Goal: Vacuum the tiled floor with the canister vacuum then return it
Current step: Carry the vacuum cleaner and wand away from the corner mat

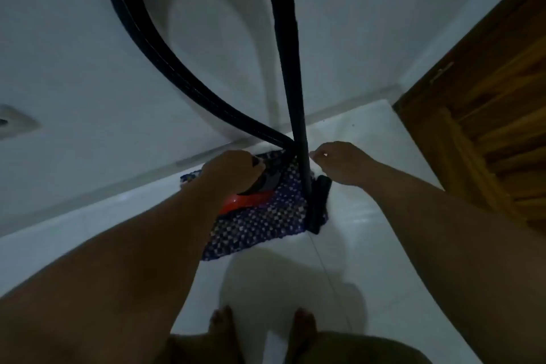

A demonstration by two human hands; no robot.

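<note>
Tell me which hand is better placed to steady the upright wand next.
Right, probably. The right hand hovers open beside the wand, apparently not touching it. The left hand is already down on the canister vacuum, which sits on the checkered mat.

The red-and-grey canister vacuum (251, 195) is set on a blue checked mat; its black wand (291, 68) is stood upright, the hose (147, 47) arched.

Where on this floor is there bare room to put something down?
Bare white tile lies between the checkered mat, the wooden door and the person's feet; another strip runs left of the mat along the wall. By the wall it is crowded: the vacuum body, hose, wand, floor head, left hand and right hand.
</note>
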